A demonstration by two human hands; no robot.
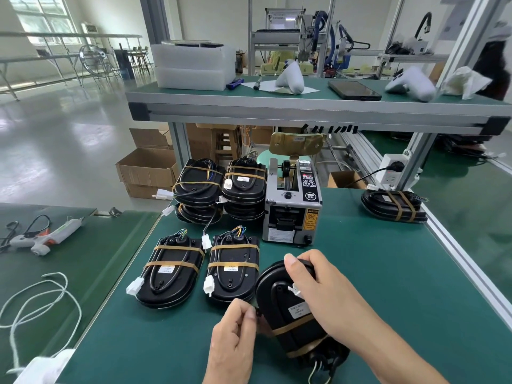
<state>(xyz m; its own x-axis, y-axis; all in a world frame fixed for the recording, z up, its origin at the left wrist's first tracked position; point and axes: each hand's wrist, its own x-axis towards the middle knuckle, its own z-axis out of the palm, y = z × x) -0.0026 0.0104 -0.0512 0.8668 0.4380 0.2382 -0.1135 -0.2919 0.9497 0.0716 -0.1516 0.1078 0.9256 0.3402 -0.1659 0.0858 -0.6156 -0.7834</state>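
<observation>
Work on a taped bundle (pixel 288 306) of black plastic shells, lower centre of the frame, above the green tabletop (pixel 388 273). We see the right hand (pixel 324 289) curled over its upper end, gripping it, while the left hand (pixel 235 333) pinches its left edge. We judge the bundle stiff, fairly light and glossy enough to slip. The tan tape bands (pixel 291 327) bind the shells, so the broad sides are the place to hold, not the thin wires (pixel 318 367) or white connector (pixel 294 290). What the left fingertips pinch is too small to tell. The right forearm hides the bundle's right side, and we cannot tell whether it rests or hangs.
</observation>
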